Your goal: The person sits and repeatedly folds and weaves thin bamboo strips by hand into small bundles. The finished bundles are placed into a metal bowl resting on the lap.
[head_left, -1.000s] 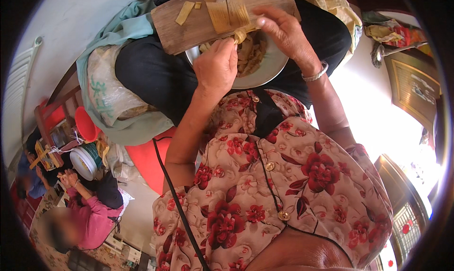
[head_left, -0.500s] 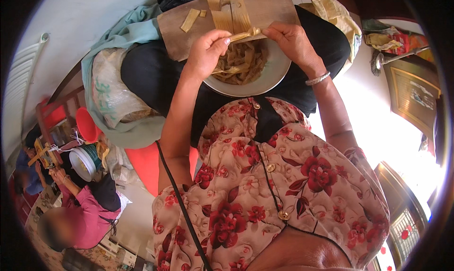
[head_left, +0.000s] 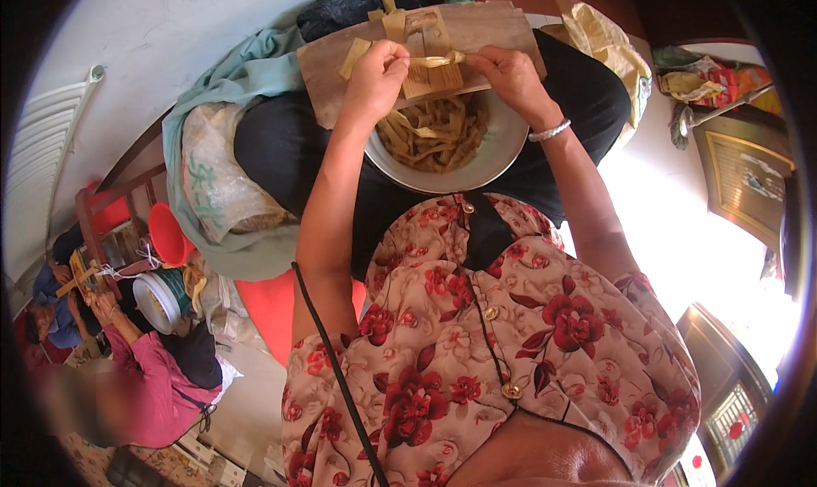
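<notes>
A yellowish-tan flat strip is stretched between my two hands, with a knot in it close to the right fingertips. My left hand pinches its left end, and my right hand grips beside the knot. Both hands are above a wooden board across my lap. Flat tan strips and a short piece lie on that board, partly hidden by the left hand. Below the hands sits a white bowl holding many folded or knotted tan strips, its far side covered by the board.
A clear plastic bag and a teal cloth are at my left, a tan sack at my right. Farther left, another person in a pink top works near a white bucket and a red basin.
My left hand has drawn slightly back from the strip, turning its fingers inward, while the right still holds near the knot. The whole view has shifted a little.
</notes>
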The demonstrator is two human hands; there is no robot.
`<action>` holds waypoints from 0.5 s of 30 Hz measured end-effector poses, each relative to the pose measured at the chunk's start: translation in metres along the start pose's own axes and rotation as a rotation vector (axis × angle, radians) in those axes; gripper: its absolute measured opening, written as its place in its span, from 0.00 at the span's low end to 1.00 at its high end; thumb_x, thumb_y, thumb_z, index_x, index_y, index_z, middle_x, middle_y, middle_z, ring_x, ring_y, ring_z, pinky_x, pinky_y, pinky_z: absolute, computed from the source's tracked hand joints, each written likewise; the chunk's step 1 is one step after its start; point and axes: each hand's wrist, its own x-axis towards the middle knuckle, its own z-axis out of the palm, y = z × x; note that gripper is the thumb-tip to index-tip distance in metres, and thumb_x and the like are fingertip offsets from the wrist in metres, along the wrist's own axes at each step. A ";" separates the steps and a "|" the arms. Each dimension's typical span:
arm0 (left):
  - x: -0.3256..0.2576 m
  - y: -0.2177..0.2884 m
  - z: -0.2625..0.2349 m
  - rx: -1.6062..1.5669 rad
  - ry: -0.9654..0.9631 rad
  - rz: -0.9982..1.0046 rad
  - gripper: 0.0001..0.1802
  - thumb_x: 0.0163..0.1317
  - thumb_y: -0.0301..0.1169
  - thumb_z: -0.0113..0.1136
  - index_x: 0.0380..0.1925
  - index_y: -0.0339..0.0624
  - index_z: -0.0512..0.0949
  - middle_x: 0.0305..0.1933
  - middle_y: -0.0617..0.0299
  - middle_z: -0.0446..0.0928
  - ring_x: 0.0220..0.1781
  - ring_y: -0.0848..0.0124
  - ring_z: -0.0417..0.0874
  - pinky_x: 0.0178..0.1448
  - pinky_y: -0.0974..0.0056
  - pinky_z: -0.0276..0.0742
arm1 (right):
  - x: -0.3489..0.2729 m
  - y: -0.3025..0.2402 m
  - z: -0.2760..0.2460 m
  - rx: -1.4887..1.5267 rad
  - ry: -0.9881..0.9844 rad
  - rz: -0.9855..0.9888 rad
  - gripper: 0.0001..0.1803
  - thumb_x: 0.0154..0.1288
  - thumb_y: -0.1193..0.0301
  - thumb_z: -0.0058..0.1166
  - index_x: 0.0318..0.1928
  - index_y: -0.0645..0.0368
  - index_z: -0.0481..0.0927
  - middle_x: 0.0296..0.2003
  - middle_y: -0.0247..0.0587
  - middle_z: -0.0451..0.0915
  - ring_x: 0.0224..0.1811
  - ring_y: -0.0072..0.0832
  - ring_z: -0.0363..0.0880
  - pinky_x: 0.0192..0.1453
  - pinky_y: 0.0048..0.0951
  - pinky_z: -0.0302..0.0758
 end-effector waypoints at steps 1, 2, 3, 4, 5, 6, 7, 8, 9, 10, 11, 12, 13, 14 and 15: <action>0.002 -0.005 0.002 0.094 0.019 0.007 0.05 0.64 0.27 0.55 0.37 0.39 0.77 0.26 0.65 0.76 0.26 0.78 0.71 0.32 0.70 0.67 | -0.002 0.004 0.005 -0.056 -0.019 -0.032 0.15 0.65 0.60 0.55 0.33 0.59 0.83 0.24 0.49 0.79 0.25 0.44 0.79 0.32 0.38 0.76; 0.003 -0.011 0.004 0.188 0.038 0.016 0.04 0.63 0.27 0.56 0.36 0.39 0.77 0.25 0.64 0.76 0.26 0.77 0.72 0.33 0.68 0.69 | -0.004 0.008 0.008 -0.111 -0.036 -0.065 0.15 0.65 0.59 0.55 0.33 0.58 0.83 0.23 0.50 0.79 0.26 0.44 0.79 0.31 0.38 0.76; 0.003 -0.021 0.004 0.248 0.084 0.045 0.05 0.62 0.28 0.56 0.35 0.39 0.77 0.26 0.61 0.77 0.28 0.72 0.75 0.34 0.65 0.70 | -0.006 0.010 0.007 -0.198 -0.056 -0.063 0.15 0.65 0.58 0.55 0.34 0.56 0.84 0.25 0.48 0.80 0.28 0.43 0.80 0.33 0.39 0.76; 0.000 -0.030 0.001 0.307 0.135 0.073 0.05 0.62 0.28 0.57 0.35 0.39 0.76 0.27 0.57 0.78 0.29 0.66 0.78 0.35 0.63 0.72 | -0.011 0.010 0.003 -0.284 -0.079 -0.065 0.15 0.64 0.57 0.55 0.36 0.55 0.84 0.28 0.47 0.81 0.30 0.42 0.80 0.35 0.39 0.76; -0.001 -0.038 -0.001 0.367 0.186 0.101 0.05 0.61 0.28 0.57 0.35 0.39 0.76 0.27 0.54 0.79 0.30 0.61 0.80 0.36 0.60 0.73 | -0.016 0.009 0.000 -0.371 -0.100 -0.067 0.15 0.64 0.56 0.56 0.37 0.53 0.85 0.30 0.45 0.81 0.33 0.42 0.81 0.37 0.39 0.76; -0.005 -0.029 -0.001 0.361 0.179 0.073 0.05 0.61 0.29 0.57 0.34 0.40 0.76 0.27 0.54 0.79 0.29 0.61 0.80 0.36 0.59 0.74 | -0.020 0.005 -0.005 -0.413 -0.054 -0.134 0.15 0.63 0.55 0.56 0.38 0.52 0.84 0.33 0.43 0.82 0.36 0.41 0.80 0.40 0.39 0.76; -0.019 -0.011 -0.002 0.356 0.176 0.037 0.05 0.61 0.29 0.57 0.34 0.40 0.77 0.27 0.55 0.79 0.29 0.61 0.81 0.35 0.59 0.74 | -0.024 -0.006 -0.012 -0.450 -0.015 -0.203 0.16 0.62 0.55 0.56 0.40 0.51 0.84 0.36 0.41 0.82 0.39 0.41 0.80 0.42 0.39 0.75; -0.026 -0.001 -0.001 0.351 0.174 0.000 0.04 0.60 0.29 0.58 0.34 0.40 0.77 0.27 0.55 0.79 0.29 0.61 0.81 0.35 0.58 0.74 | -0.029 -0.018 -0.020 -0.486 0.025 -0.274 0.16 0.62 0.54 0.56 0.42 0.50 0.84 0.39 0.40 0.82 0.42 0.40 0.79 0.45 0.40 0.74; -0.031 -0.020 0.004 0.190 0.174 0.039 0.04 0.60 0.29 0.59 0.33 0.41 0.77 0.25 0.56 0.78 0.27 0.64 0.80 0.35 0.59 0.74 | -0.031 -0.035 -0.025 -0.437 0.043 -0.261 0.17 0.61 0.54 0.57 0.43 0.51 0.83 0.42 0.38 0.81 0.45 0.40 0.78 0.47 0.40 0.73; -0.038 -0.022 0.014 0.032 0.131 -0.014 0.04 0.60 0.27 0.60 0.33 0.41 0.77 0.25 0.60 0.78 0.28 0.71 0.79 0.33 0.64 0.74 | -0.031 -0.055 -0.028 -0.394 0.063 -0.242 0.18 0.61 0.54 0.57 0.45 0.51 0.83 0.44 0.37 0.81 0.47 0.40 0.77 0.49 0.40 0.72; -0.049 0.011 0.023 -0.155 0.063 -0.114 0.03 0.61 0.26 0.59 0.34 0.40 0.76 0.25 0.63 0.77 0.28 0.76 0.77 0.32 0.68 0.73 | -0.032 -0.071 -0.028 -0.354 0.088 -0.223 0.19 0.61 0.54 0.57 0.46 0.52 0.82 0.47 0.35 0.80 0.49 0.39 0.76 0.51 0.41 0.71; -0.055 0.017 0.036 -0.220 0.059 0.003 0.02 0.63 0.24 0.57 0.34 0.38 0.75 0.27 0.64 0.76 0.28 0.77 0.76 0.32 0.70 0.73 | -0.030 -0.082 -0.023 -0.290 0.147 -0.284 0.19 0.60 0.57 0.58 0.47 0.54 0.81 0.41 0.38 0.81 0.45 0.40 0.78 0.50 0.40 0.72; -0.061 0.029 0.045 -0.392 -0.021 -0.118 0.03 0.64 0.25 0.56 0.36 0.38 0.74 0.27 0.65 0.76 0.27 0.78 0.76 0.30 0.71 0.73 | -0.032 -0.084 -0.018 -0.293 0.095 -0.254 0.16 0.60 0.59 0.59 0.44 0.54 0.81 0.37 0.39 0.82 0.40 0.41 0.79 0.46 0.40 0.73; -0.066 0.044 0.051 -0.649 -0.102 -0.262 0.05 0.66 0.27 0.54 0.39 0.38 0.73 0.27 0.65 0.76 0.26 0.79 0.76 0.27 0.73 0.72 | -0.035 -0.082 -0.014 -0.300 0.043 -0.230 0.13 0.60 0.62 0.59 0.41 0.54 0.82 0.33 0.40 0.82 0.35 0.42 0.80 0.42 0.40 0.74; -0.069 0.034 0.057 -0.616 -0.184 -0.200 0.08 0.69 0.30 0.50 0.44 0.40 0.73 0.29 0.66 0.76 0.25 0.78 0.76 0.26 0.73 0.74 | -0.037 -0.077 -0.011 -0.204 0.070 -0.205 0.09 0.60 0.64 0.59 0.37 0.55 0.82 0.30 0.41 0.81 0.31 0.42 0.79 0.37 0.39 0.74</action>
